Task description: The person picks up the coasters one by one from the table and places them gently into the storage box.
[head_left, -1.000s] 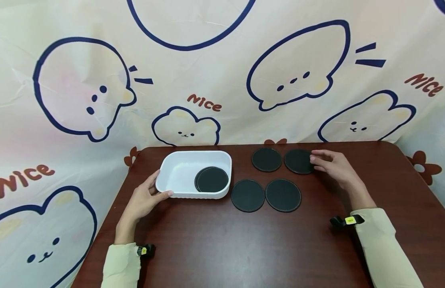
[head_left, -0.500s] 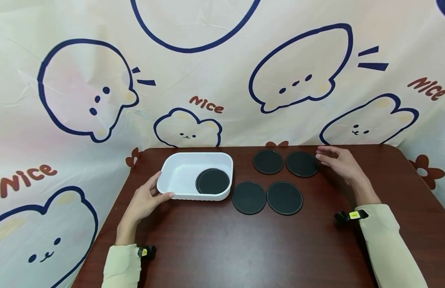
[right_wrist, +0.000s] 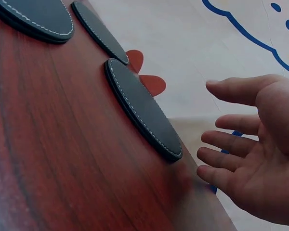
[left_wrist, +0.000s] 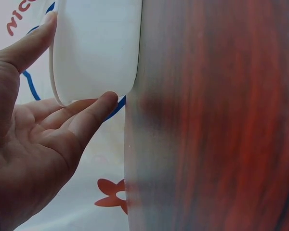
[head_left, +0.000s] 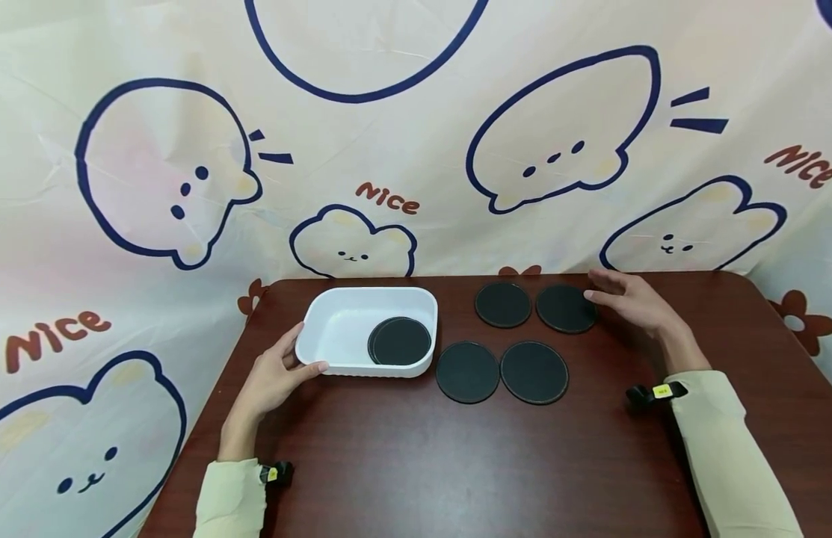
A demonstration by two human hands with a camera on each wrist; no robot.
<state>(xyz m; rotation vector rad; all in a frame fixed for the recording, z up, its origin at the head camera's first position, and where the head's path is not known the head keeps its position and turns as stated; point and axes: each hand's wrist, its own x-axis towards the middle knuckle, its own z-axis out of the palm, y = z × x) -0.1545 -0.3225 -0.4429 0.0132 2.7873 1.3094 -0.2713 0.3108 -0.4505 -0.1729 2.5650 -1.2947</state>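
The white plastic tray [head_left: 341, 329] stands at the back left of the table, with stacked black round coasters [head_left: 404, 341] inside at its right end. My left hand [head_left: 274, 377] holds the tray by its left end. In the left wrist view the thumb [left_wrist: 36, 41] lies at the rim and fingertips touch the tray's end [left_wrist: 96, 53]. My right hand [head_left: 634, 302], fingers extended and thumb apart, is just right of the back right coaster [head_left: 567, 308]. The right wrist view shows a gap between this stitched-edge coaster [right_wrist: 144, 110] and the hand [right_wrist: 250, 149], which holds nothing.
Right of the tray lie a back left coaster [head_left: 503, 305] and two front coasters, one left [head_left: 467, 372] and one right [head_left: 534, 373]. The brown wooden table [head_left: 442, 463] ends at the back against a printed cloth [head_left: 442, 134].
My right hand has drawn off the back right coaster to the right, and its fingers have straightened. My left hand keeps its hold on the tray. The coasters stay in place.
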